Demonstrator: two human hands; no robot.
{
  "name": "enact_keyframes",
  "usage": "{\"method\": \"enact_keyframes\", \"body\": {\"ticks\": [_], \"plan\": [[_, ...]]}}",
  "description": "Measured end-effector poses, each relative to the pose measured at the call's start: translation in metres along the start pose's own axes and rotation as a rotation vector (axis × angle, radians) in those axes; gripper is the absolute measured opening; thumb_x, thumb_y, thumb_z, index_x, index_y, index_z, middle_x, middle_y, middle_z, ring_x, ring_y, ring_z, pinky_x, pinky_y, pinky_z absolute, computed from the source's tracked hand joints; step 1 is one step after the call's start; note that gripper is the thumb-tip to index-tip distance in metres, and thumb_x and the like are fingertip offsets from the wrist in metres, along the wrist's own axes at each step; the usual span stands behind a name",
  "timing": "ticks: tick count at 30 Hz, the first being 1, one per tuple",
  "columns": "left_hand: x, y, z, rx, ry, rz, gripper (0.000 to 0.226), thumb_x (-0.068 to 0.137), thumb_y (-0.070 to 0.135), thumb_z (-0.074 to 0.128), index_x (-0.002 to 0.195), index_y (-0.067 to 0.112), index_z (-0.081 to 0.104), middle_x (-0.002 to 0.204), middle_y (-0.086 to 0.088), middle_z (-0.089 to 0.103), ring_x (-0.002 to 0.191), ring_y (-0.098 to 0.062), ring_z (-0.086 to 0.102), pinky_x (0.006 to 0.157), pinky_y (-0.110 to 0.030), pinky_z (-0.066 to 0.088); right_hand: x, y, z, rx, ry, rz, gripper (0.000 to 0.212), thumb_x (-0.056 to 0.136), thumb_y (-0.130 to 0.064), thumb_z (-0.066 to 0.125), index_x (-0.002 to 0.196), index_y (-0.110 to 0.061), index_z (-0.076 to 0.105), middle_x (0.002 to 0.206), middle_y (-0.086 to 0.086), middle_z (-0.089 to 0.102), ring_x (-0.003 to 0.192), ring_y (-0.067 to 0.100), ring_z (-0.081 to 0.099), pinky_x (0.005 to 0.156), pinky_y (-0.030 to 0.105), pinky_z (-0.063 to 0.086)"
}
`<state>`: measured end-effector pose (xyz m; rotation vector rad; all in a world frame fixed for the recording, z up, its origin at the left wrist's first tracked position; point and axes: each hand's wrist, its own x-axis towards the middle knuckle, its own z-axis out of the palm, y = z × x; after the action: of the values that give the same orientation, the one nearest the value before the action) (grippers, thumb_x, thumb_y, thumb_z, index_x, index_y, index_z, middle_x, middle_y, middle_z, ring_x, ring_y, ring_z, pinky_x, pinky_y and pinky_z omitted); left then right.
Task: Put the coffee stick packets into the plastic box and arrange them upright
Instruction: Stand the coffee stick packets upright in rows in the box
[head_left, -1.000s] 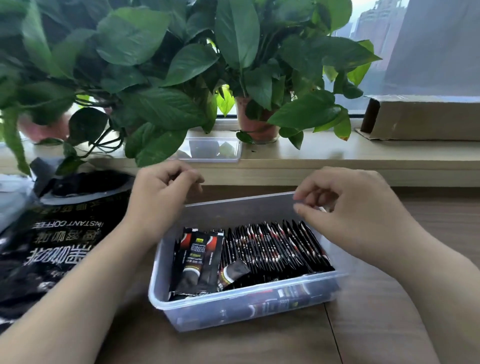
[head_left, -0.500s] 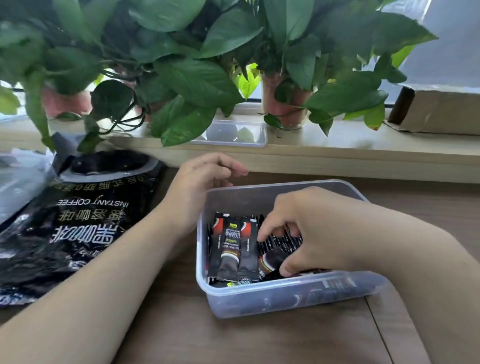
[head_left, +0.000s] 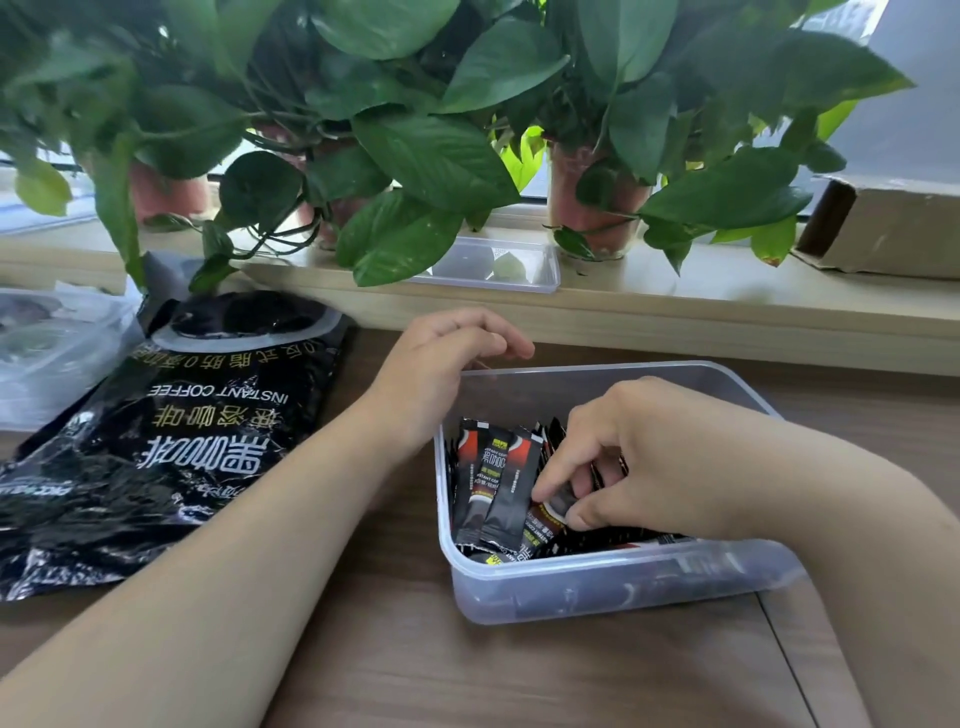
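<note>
1. With the right hand (head_left: 639, 457) down inside the plastic box (head_left: 623, 587), pinches the upper end of a slanting packet (head_left: 543, 527) between thumb and forefinger, remaining fingers curled above it
2. With the left hand (head_left: 441, 374) at the far left corner of the box, fingers loosely curled over the rim (cannot tell whether gripping it or only resting against it)
3. Hands apart from each other, one at the box's back corner, the other low over its middle
4. Inside the box, the coffee stick packets (head_left: 498, 483): two at the left end standing nearly upright with printed faces toward the camera, the slanting one just beside them, leaning at the near side, and more black ones packed on edge behind and under the right hand, largely hidden by it
5. Under the box, a wooden table (head_left: 415, 660); on it, to the left and well apart from the box, a large black instant coffee bag (head_left: 182, 441) lying flat, top open, lettering upside down from this view
6. Further left, partly cut off, a crumpled clear plastic bag (head_left: 47, 353)
7. Behind the table, on a pale windowsill (head_left: 727, 306): potted plants (head_left: 426, 156) with broad green leaves, a small clear container (head_left: 498, 265) between the pots, and a cardboard box (head_left: 893, 228) at the far right
</note>
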<state>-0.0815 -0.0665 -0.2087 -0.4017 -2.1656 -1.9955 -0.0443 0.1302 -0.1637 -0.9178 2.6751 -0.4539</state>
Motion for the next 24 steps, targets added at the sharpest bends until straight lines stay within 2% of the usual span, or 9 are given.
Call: {"method": "enact_keyframes", "body": {"ticks": [4, 8, 10, 13, 15, 17, 20, 22, 24], "plan": [[0.0, -0.001, 0.001, -0.003, 0.005, -0.008, 0.024, 0.075, 0.018, 0.051, 0.077, 0.013, 0.074, 0.084, 0.003, 0.075, 0.083, -0.004, 0.064, 0.075, -0.024, 0.05, 0.0, -0.003, 0.003, -0.07, 0.028, 0.059, 0.018, 0.079, -0.034, 0.08, 0.096, -0.035, 0.072, 0.076, -0.013, 0.069, 0.065, 0.001, 0.059, 0.061, 0.018, 0.048], [0.001, -0.002, 0.002, 0.003, 0.018, -0.016, 0.023, 0.075, 0.02, 0.052, 0.076, 0.014, 0.074, 0.083, 0.005, 0.075, 0.087, -0.004, 0.064, 0.078, -0.028, 0.05, 0.006, -0.01, 0.01, -0.204, 0.173, 0.176, 0.031, 0.082, -0.051, 0.072, 0.083, -0.02, 0.067, 0.077, -0.004, 0.067, 0.075, 0.017, 0.064, 0.068, 0.035, 0.055], [0.001, -0.003, 0.002, -0.001, 0.022, -0.024, 0.022, 0.076, 0.02, 0.052, 0.076, 0.014, 0.073, 0.083, 0.006, 0.075, 0.087, -0.003, 0.064, 0.079, -0.029, 0.05, 0.009, -0.014, 0.016, -0.237, 0.192, 0.19, 0.041, 0.086, -0.052, 0.067, 0.075, -0.013, 0.067, 0.072, 0.003, 0.068, 0.071, 0.023, 0.064, 0.064, 0.034, 0.054], [0.002, -0.004, 0.002, -0.003, 0.031, -0.014, 0.023, 0.076, 0.02, 0.051, 0.076, 0.012, 0.073, 0.08, 0.007, 0.075, 0.084, -0.001, 0.064, 0.077, -0.024, 0.049, 0.011, -0.021, 0.02, -0.167, 0.198, 0.191, 0.045, 0.089, -0.049, 0.065, 0.074, -0.006, 0.068, 0.07, 0.013, 0.069, 0.066, 0.029, 0.063, 0.055, 0.031, 0.048], [0.002, -0.005, 0.003, 0.014, 0.033, 0.014, 0.022, 0.079, 0.017, 0.052, 0.077, 0.009, 0.073, 0.079, 0.007, 0.074, 0.08, 0.002, 0.064, 0.074, -0.016, 0.047, 0.012, -0.024, 0.022, -0.082, 0.2, 0.202, 0.044, 0.089, -0.046, 0.066, 0.076, -0.004, 0.071, 0.069, 0.015, 0.069, 0.064, 0.03, 0.063, 0.051, 0.029, 0.044], [0.002, -0.006, 0.003, 0.031, 0.034, 0.041, 0.023, 0.083, 0.012, 0.052, 0.079, 0.006, 0.073, 0.078, 0.007, 0.074, 0.076, 0.004, 0.063, 0.07, -0.009, 0.045, 0.014, -0.028, 0.023, -0.003, 0.208, 0.223, 0.046, 0.088, -0.047, 0.065, 0.074, -0.004, 0.07, 0.055, 0.009, 0.059, 0.052, 0.024, 0.052, 0.049, 0.027, 0.04], [0.003, -0.007, 0.003, 0.047, 0.038, 0.068, 0.026, 0.078, 0.016, 0.05, 0.077, 0.008, 0.074, 0.079, 0.005, 0.075, 0.08, 0.002, 0.064, 0.073, -0.008, 0.043, 0.016, -0.035, 0.025, 0.09, 0.234, 0.268, 0.05, 0.084, -0.054, 0.068, 0.066, -0.007, 0.066, 0.044, -0.004, 0.043, 0.044, 0.014, 0.041, 0.045, 0.025, 0.033], [0.003, -0.007, 0.003, 0.047, 0.036, 0.073, 0.027, 0.077, 0.017, 0.049, 0.077, 0.007, 0.074, 0.081, 0.004, 0.075, 0.08, 0.002, 0.064, 0.074, -0.008, 0.043, 0.017, -0.041, 0.026, 0.097, 0.227, 0.293, 0.054, 0.079, -0.059, 0.071, 0.056, -0.013, 0.056, 0.042, -0.005, 0.04, 0.04, 0.01, 0.037, 0.042, 0.023, 0.029], [0.004, -0.007, 0.002, 0.053, 0.026, 0.065, 0.029, 0.077, 0.017, 0.048, 0.08, 0.005, 0.074, 0.083, 0.002, 0.075, 0.08, 0.0, 0.064, 0.074, -0.011, 0.046, 0.018, -0.045, 0.028, 0.055, 0.216, 0.303, 0.058, 0.077, -0.064, 0.07, 0.054, -0.018, 0.045, 0.045, -0.006, 0.039, 0.04, 0.009, 0.035, 0.041, 0.023, 0.025]]}}
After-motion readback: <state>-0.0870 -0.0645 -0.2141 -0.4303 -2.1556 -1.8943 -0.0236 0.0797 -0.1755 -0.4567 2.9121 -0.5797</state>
